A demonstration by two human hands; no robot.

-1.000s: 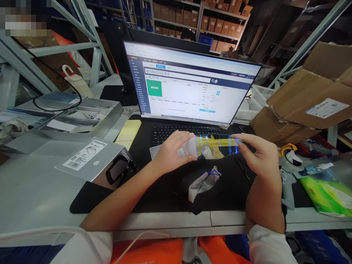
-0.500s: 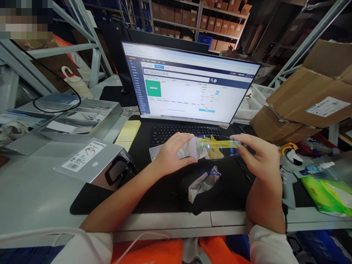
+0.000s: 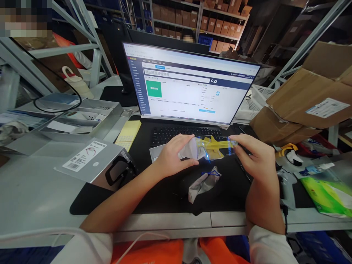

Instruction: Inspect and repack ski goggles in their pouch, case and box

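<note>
Between my hands, in front of the keyboard, is a clear, glossy, lens-like piece (image 3: pixel 217 148) with yellow shapes showing in or through it. My right hand (image 3: pixel 254 156) pinches its right end between thumb and fingertips. My left hand (image 3: pixel 177 156) is closed round the whitish part (image 3: pixel 189 148) at its left end; whether this is cloth, film or part of the same piece I cannot tell. A grey cloth pouch (image 3: pixel 202 187) with a blue drawstring lies on the black mat (image 3: pixel 165 198) below my hands.
A grey product box (image 3: pixel 96 161) stands left, beside yellow note sheets (image 3: pixel 129 132). The monitor (image 3: pixel 187 88) and keyboard (image 3: pixel 176 134) are behind my hands. Brown cartons (image 3: pixel 310 91), a tape dispenser (image 3: pixel 288 150) and a green packet (image 3: pixel 327 190) sit to the right.
My right hand has shifted slightly left with its end of the clear piece. The reflections on the piece have changed; my left hand has barely moved.
</note>
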